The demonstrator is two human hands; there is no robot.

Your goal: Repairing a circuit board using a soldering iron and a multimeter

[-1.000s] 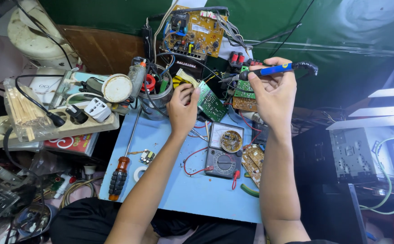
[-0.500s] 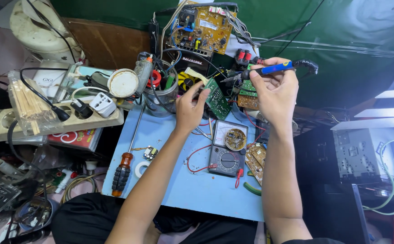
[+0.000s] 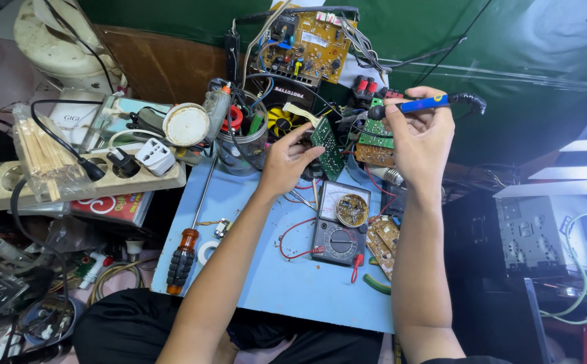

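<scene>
My left hand grips a small green circuit board, held tilted above the far end of a light blue board. My right hand is closed around a blue-handled soldering iron, whose dark tip points left toward the green board. Below both hands lies an analogue multimeter with red leads.
A long orange-handled screwdriver lies at the blue board's left edge. A large brown circuit board stands at the back, a clear jar of tools beside it. A power strip with plugs sits left; a grey metal chassis right.
The view has shifted slightly; both hands stay together over the green board, my left hand's fingers shifting their hold on it while the soldering iron stays by its edge.
</scene>
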